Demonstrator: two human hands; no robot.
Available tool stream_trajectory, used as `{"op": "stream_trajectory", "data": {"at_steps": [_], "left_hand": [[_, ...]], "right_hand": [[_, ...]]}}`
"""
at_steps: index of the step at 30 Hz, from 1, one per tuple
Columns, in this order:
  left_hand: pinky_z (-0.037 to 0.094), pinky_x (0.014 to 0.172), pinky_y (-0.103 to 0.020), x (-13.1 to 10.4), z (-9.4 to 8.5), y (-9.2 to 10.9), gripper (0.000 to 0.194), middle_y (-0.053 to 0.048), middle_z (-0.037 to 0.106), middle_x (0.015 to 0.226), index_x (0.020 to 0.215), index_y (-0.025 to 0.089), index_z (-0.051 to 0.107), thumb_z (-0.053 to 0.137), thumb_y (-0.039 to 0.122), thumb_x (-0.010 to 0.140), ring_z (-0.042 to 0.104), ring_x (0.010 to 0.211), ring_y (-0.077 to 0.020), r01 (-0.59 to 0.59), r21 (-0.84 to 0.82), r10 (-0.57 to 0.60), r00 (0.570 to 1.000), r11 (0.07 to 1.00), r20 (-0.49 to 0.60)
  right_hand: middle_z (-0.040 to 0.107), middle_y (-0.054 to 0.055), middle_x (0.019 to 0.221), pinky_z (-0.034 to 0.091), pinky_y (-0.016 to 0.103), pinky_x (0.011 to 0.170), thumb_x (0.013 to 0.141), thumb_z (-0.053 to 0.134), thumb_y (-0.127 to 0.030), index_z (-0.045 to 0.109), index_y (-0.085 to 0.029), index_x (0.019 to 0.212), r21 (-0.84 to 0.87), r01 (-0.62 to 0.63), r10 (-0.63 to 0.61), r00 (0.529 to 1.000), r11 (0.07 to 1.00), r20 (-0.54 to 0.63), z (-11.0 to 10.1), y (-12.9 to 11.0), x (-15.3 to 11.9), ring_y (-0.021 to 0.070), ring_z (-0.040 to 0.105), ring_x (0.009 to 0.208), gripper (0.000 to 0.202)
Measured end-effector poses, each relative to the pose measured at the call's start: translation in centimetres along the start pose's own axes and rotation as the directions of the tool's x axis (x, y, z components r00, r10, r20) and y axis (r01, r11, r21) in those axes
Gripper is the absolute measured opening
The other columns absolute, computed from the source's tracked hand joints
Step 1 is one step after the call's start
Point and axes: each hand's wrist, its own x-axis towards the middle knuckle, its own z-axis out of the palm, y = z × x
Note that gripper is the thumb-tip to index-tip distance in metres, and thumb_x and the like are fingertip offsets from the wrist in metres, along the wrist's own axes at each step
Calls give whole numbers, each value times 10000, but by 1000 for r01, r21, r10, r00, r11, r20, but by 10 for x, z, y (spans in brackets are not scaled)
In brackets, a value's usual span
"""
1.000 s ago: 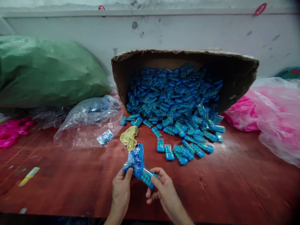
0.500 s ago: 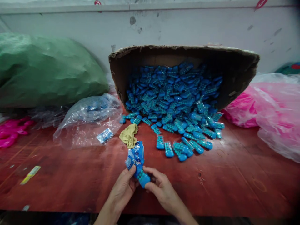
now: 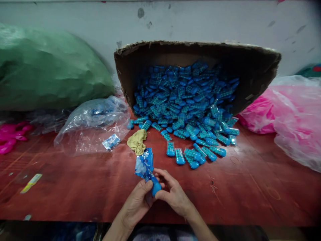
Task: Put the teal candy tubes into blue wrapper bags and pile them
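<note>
Between both hands is a small blue capsule-shaped container (image 3: pixel 156 188), its rounded solid-blue end pointing toward me. My left hand (image 3: pixel 137 200) pinches it with the thumb on top. My right hand (image 3: pixel 175 195) grips its right side, thumb near the rounded end and fingers curled behind. Blue printed film packets (image 3: pixel 144 160) lie just beyond the fingertips; one overlaps the container's far end, and I cannot tell whether it is attached. A crumpled yellowish cloth (image 3: pixel 137 142) touches the far end of the packets.
A tipped cardboard box (image 3: pixel 260 67) spills many blue containers (image 3: pixel 180 97) with green beads onto the red table (image 3: pixel 240 197). To the left are a clear plastic bag (image 3: pixel 75 134), a green sack (image 3: pixel 50 73) and a yellow strip (image 3: pixel 31 183). Pink bags (image 3: pixel 298 117) lie right.
The container has turned in my hands: its beaded side showed before, and now mostly its solid-blue end shows. My left thumb has slid nearer that end. The view has tilted slightly downward.
</note>
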Motion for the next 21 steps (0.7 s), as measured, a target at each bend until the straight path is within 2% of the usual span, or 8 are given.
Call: {"op": "stream_trajectory", "data": {"at_steps": [6,10,13,16,21], "left_hand": [[480,773,-326,-4,12,-9,171,-64,697,778,828,136,666,600,262,733,642,772,-187,-24,2,24,999,1000,-31],[473,783,-326,-4,11,-8,194,-57,694,786,872,153,655,570,284,756,638,798,-185,-58,-1,58,996,998,-64],[468,785,-324,-4,6,-3,179,-57,692,791,904,162,649,561,232,764,633,831,-190,-20,-4,20,1000,1000,-4],[476,750,-327,-3,0,0,181,-63,693,782,901,165,653,583,215,742,633,840,-210,43,-18,-42,997,999,65],[482,670,-259,-2,-8,-4,188,-47,696,796,813,175,675,693,203,628,640,786,-190,51,-34,-48,997,998,66]], "right_hand": [[570,12,1012,419,293,830,699,597,-146,581,-255,1057,-51,59,-63,993,997,-96,3,5,1,176,533,908,374],[575,16,988,419,302,844,683,624,-151,591,-251,1034,-32,117,-120,981,993,-151,5,9,1,183,533,912,366],[567,5,971,427,291,831,653,646,-133,594,-267,1038,18,118,-114,983,993,-143,6,7,0,181,529,925,411],[540,-4,994,469,264,740,611,673,-124,577,-296,1072,95,59,-50,994,994,-93,6,2,-1,174,527,901,501],[539,-10,1012,458,257,745,566,727,-147,564,-304,1102,172,16,-16,1000,985,-4,4,4,-3,158,519,877,582]]}}
